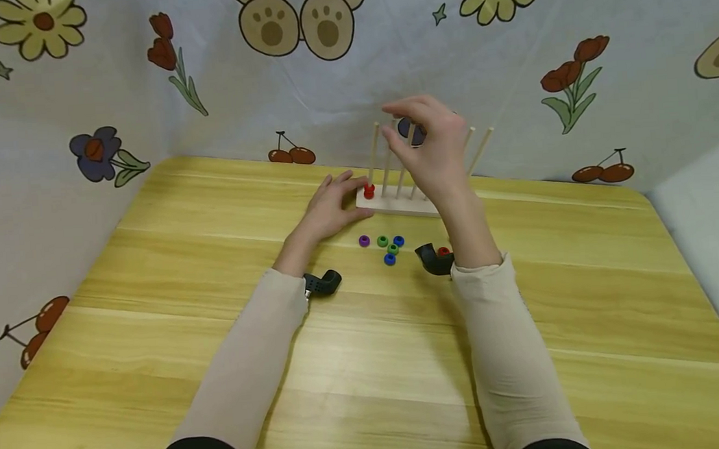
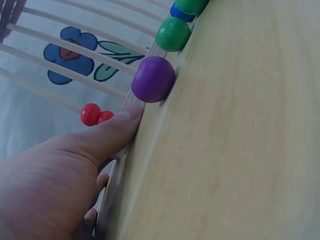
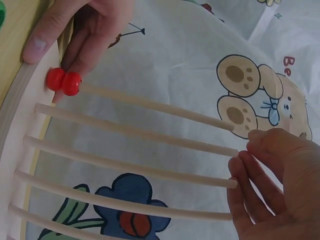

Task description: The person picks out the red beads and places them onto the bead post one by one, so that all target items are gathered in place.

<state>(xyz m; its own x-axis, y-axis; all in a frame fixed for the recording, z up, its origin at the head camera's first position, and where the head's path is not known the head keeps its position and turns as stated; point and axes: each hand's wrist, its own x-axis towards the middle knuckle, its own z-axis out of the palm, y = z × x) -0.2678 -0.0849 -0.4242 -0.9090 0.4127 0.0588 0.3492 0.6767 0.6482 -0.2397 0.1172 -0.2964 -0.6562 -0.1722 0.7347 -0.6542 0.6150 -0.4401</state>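
A pale wooden peg stand (image 1: 404, 206) with several upright thin rods is at the back of the table. Two red beads (image 3: 64, 81) sit one on the other at the foot of its leftmost rod. My left hand (image 1: 328, 209) grips that end of the base, thumb on the front and fingers behind. High by the rod tops is my right hand (image 3: 280, 185), thumb and fingers loosely bent and apart, with nothing visible held. In front of the stand lie a purple bead (image 1: 364, 241), green beads (image 1: 382, 241) and blue beads (image 1: 399, 240). The right forearm hides some rods in the head view.
A loose red bead (image 1: 444, 251) shows beside the black wrist camera (image 1: 434, 260) on the right arm. Behind the wooden table (image 1: 368, 361) hangs a pale cloth (image 1: 218, 27) printed with flowers, cherries and a bear, close to the stand.
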